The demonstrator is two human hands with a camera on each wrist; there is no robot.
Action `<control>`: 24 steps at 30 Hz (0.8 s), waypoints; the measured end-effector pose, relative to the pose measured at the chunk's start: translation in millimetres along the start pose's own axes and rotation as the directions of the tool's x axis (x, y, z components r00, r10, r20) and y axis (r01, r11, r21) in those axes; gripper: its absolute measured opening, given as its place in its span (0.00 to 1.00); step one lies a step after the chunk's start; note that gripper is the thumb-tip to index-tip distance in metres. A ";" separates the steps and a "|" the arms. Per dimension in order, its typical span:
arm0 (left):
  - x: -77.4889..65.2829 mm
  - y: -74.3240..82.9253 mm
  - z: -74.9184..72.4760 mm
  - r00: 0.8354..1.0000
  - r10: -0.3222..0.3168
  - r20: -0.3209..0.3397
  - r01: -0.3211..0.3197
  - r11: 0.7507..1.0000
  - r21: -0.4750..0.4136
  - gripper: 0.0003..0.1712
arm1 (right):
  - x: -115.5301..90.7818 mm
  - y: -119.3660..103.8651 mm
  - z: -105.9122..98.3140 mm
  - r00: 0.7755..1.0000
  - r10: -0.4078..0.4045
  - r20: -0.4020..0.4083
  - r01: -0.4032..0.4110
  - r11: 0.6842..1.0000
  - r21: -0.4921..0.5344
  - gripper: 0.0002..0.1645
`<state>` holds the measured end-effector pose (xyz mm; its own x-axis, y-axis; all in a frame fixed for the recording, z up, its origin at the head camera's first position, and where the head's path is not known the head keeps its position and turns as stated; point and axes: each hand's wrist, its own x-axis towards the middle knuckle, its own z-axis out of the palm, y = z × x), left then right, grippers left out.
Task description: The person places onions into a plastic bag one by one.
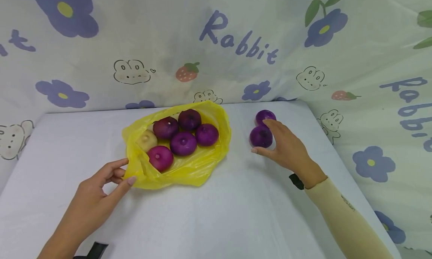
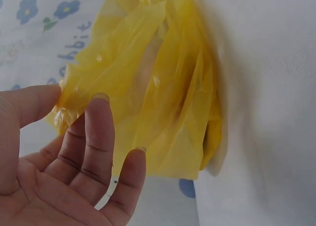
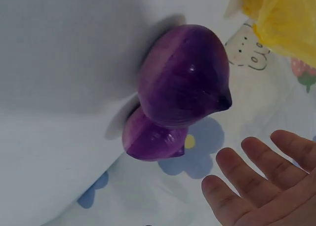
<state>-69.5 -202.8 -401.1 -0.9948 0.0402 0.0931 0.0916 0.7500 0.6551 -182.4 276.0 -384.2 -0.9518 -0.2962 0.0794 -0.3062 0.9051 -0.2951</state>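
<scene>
A yellow plastic bag point(image 1: 199, 174) lies on the table with its mouth spread wide. Inside are several purple onions point(image 1: 183, 143) and one pale onion point(image 1: 147, 140). At the bag's near left edge my left hand point(image 1: 96, 197) pinches the thin plastic between thumb and index finger; its other fingers curve loosely in the left wrist view. Two more purple onions stand to the right of the bag, the nearer one point(image 1: 260, 137) in front of the farther one point(image 1: 264, 115). My right hand point(image 1: 290, 150) reaches around the nearer onion, thumb and fingers spread apart, holding nothing.
A white cloth covers the table point(image 1: 216, 221). Behind it hangs a curtain point(image 1: 162, 33) printed with flowers, rabbits and strawberries, which continues down the right side. Dark straps show at both wrists.
</scene>
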 end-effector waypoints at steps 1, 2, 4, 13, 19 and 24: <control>0.0 -0.1 0.2 1.000 -0.004 0.002 0.004 1.000 0.003 0.30 | 0.4 0.8 1.0 1.000 0.006 0.006 -0.006 1.000 0.003 0.64; 0.0 -0.2 0.4 1.000 -0.008 0.005 0.008 1.000 0.007 0.30 | 0.7 1.8 2.2 1.000 0.011 0.011 -0.011 1.000 0.004 0.65; 0.0 -0.4 0.7 1.000 -0.016 0.009 0.016 1.000 0.012 0.31 | 1.6 4.0 5.2 1.000 0.021 0.022 -0.022 1.000 0.006 0.66; 0.0 0.1 0.9 1.000 -0.025 0.013 0.025 0.999 0.020 0.31 | 7.2 13.5 21.8 1.000 0.018 0.017 -0.018 1.000 0.000 0.60; 0.1 0.6 1.4 0.999 -0.035 0.016 0.035 0.999 0.019 0.31 | 11.4 15.9 28.5 0.999 0.032 0.005 -0.032 0.999 -0.001 0.55; 0.1 0.4 0.7 1.000 -0.022 0.005 0.022 1.000 0.018 0.30 | 14.0 17.3 31.5 0.997 0.065 0.032 -0.065 0.998 0.013 0.55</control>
<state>-69.5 -202.0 -401.4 -0.9968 0.0265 0.0749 0.0686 0.7627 0.6430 -200.5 277.9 -418.2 -0.9688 -0.2462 0.0297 -0.2430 0.9183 -0.3124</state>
